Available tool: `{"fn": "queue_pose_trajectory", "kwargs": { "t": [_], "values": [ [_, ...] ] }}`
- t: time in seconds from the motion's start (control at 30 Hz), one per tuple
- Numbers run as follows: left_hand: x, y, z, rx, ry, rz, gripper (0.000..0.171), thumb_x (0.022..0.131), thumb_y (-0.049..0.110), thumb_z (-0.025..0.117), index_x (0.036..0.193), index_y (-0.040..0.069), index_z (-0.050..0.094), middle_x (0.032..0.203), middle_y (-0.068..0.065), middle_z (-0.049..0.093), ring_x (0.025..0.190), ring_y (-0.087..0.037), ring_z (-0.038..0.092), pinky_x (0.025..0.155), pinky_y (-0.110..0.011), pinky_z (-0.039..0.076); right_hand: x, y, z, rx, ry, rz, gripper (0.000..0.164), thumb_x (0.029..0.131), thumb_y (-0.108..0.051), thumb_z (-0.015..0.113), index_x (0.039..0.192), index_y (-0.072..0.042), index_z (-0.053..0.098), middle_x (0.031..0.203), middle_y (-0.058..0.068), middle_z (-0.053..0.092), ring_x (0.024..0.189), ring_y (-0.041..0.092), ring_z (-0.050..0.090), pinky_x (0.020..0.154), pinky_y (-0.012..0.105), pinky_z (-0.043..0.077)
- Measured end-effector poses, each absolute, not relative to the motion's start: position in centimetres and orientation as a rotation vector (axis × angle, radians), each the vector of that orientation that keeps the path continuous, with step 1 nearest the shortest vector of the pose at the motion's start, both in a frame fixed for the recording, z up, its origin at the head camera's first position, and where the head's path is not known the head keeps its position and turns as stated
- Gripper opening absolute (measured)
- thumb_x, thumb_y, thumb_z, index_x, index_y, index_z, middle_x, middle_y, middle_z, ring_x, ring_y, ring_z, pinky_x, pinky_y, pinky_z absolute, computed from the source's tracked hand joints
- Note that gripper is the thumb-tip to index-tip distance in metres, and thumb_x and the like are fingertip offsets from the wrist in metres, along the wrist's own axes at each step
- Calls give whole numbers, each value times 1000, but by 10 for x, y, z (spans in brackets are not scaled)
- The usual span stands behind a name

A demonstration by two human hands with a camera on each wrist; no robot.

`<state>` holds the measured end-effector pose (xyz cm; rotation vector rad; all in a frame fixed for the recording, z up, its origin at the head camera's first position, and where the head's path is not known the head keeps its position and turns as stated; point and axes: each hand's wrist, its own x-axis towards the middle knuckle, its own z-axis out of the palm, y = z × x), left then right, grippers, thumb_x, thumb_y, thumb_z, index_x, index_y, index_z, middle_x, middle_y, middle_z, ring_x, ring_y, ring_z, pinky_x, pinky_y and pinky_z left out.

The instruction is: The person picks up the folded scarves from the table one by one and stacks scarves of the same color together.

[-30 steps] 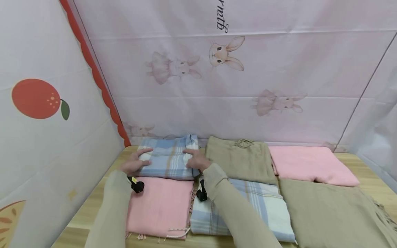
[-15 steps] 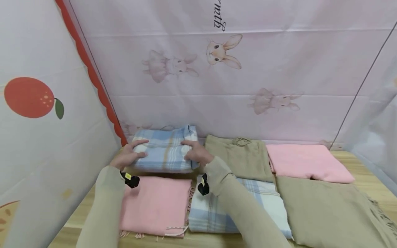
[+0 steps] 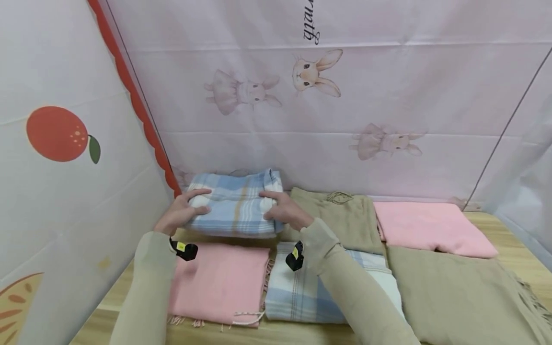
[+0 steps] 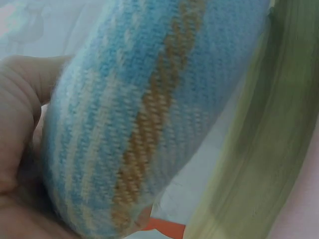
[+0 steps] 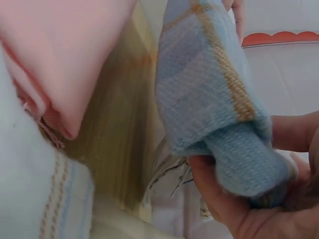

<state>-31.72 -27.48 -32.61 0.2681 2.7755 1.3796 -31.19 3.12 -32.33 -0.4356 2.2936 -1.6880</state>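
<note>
A folded blue and white plaid scarf (image 3: 235, 203) is held up off the table at the back left, between my two hands. My left hand (image 3: 181, 211) grips its left end, thumb and fingers wrapped round the folded edge (image 4: 114, 119). At the other end my right hand (image 3: 286, 211) grips the scarf, and in the right wrist view its fingers curl under the folded layers (image 5: 244, 159). Bare wood shows beneath the lifted scarf in both wrist views. Some fringe (image 5: 169, 174) hangs below it near the right hand.
In front lies a folded pink scarf (image 3: 220, 282), beside another plaid one (image 3: 310, 292). Two khaki scarves (image 3: 336, 220) and a second pink one (image 3: 431, 227) lie to the right. Printed cloth walls (image 3: 258, 143) stand behind and at the left of the wooden table (image 3: 103, 306).
Both hands have raised the plaid scarf from the table, its front edge lifting away from the pink scarf below. The other scarves stay where they were.
</note>
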Motion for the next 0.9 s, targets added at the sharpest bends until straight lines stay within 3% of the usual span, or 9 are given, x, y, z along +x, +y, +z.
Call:
{"fn": "queue_pose_trajectory", "kwargs": {
  "t": [0.47, 0.57, 0.63, 0.73, 0.9],
  "values": [
    [-299, -251, -312, 283, 2783, 1478, 57, 97, 13, 69, 151, 9, 50, 162, -20, 29, 150, -40, 18, 114, -64, 22, -296, 60, -309, -505, 2269, -1696, 74, 88, 6, 65, 156, -14, 43, 167, 13, 15, 55, 11, 32, 61, 25, 40],
    [-295, -248, -310, 284, 2783, 1478, 57, 97, 13, 69, 151, 10, 50, 162, -19, 29, 150, -40, 18, 114, -64, 21, -292, 65, -308, -524, 2261, -1705, 73, 89, 5, 66, 155, -15, 44, 168, 11, 14, 77, 18, 46, 70, 29, 44],
    [-293, -246, -308, 281, 2788, 1478, 57, 97, 14, 69, 151, 11, 50, 162, -18, 30, 150, -39, 19, 114, -64, 21, -290, 68, -308, -545, 2255, -1715, 72, 89, 5, 66, 155, -14, 44, 168, 10, 15, 105, 23, 49, 78, 30, 45],
    [-288, -242, -306, 273, 2792, 1480, 57, 97, 16, 69, 151, 13, 51, 162, -17, 30, 149, -39, 21, 113, -64, 24, -286, 73, -308, -577, 2254, -1729, 71, 89, 4, 66, 155, -13, 44, 167, 8, 17, 137, 29, 33, 85, 34, 45],
    [-278, -236, -304, 295, 2783, 1490, 56, 98, 19, 68, 151, 14, 51, 162, -16, 31, 148, -38, 23, 110, -66, 28, -274, 80, -306, -600, 2287, -1736, 72, 89, 4, 67, 155, -12, 44, 167, 9, 20, 151, 31, 13, 101, 44, 42]
  ]
}}
